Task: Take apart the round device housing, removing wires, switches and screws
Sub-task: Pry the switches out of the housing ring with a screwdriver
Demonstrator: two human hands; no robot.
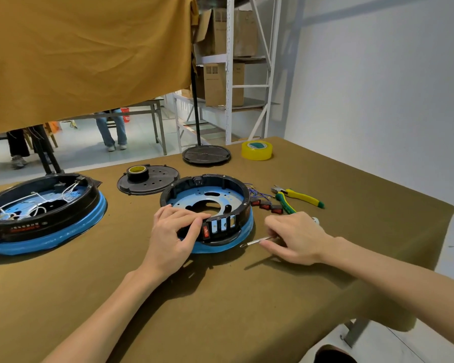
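Low and right of centre, the right hand (294, 238) pinches a thin screwdriver (257, 241), its tip lying on the table (220, 297) just beside the round housing (207, 205). The left hand (173, 231) curls over the housing's near rim, thumb by the last red switch (205, 230) (three slots beside it already stand empty). That switch probably wants prying from its edge while the left hand bears down to stop the ring turning. Further right lie freed switches (266, 205) on blue wires, then pliers (296, 197); tape (257, 150) sits beyond.
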